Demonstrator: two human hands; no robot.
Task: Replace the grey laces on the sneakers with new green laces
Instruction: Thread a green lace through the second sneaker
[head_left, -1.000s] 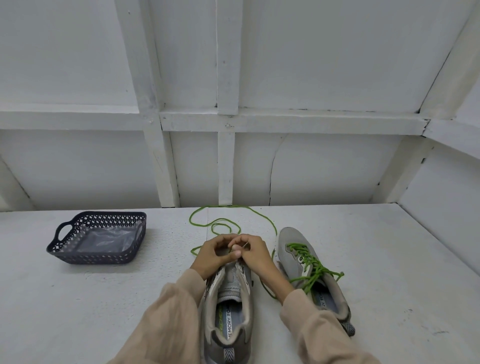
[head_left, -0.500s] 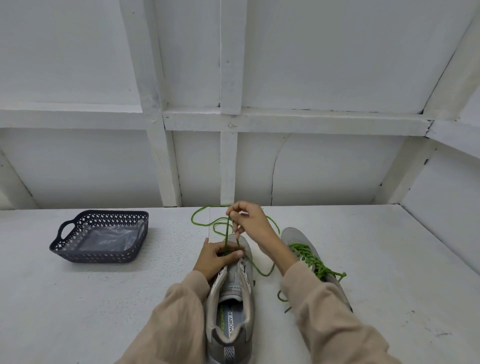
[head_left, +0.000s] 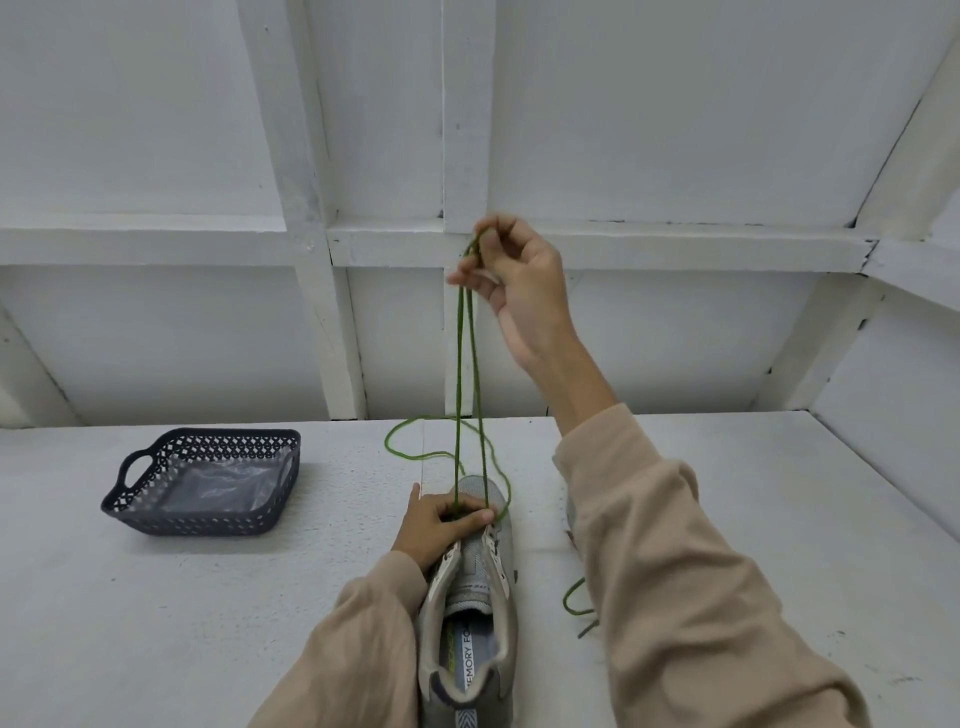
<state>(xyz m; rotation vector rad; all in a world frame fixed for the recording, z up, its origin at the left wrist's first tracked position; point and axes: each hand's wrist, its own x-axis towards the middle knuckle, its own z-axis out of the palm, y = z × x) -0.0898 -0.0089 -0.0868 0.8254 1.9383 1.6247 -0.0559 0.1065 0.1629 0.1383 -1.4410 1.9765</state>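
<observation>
White table (head_left: 156, 623), panelled wall (head_left: 675, 130), basket (head_left: 208, 522), grey sneaker (head_left: 470, 587)

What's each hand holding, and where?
Right hand pinches the green lace atop its raised strands; left hand grips the sneaker near its toe.

Looks like a plain work booth or bench corner, hard to place more exactly. Boxed in at the back and right by white-painted panels (head_left: 675, 104), framed with upright battens (head_left: 465, 104) and a cross rail (head_left: 675, 244). Fronted by a rough white table (head_left: 156, 623) running up to those panels. Set with a dark perforated basket (head_left: 208, 525) lined in clear plastic, a sneaker (head_left: 475, 582) and a green lace (head_left: 459, 364).
</observation>
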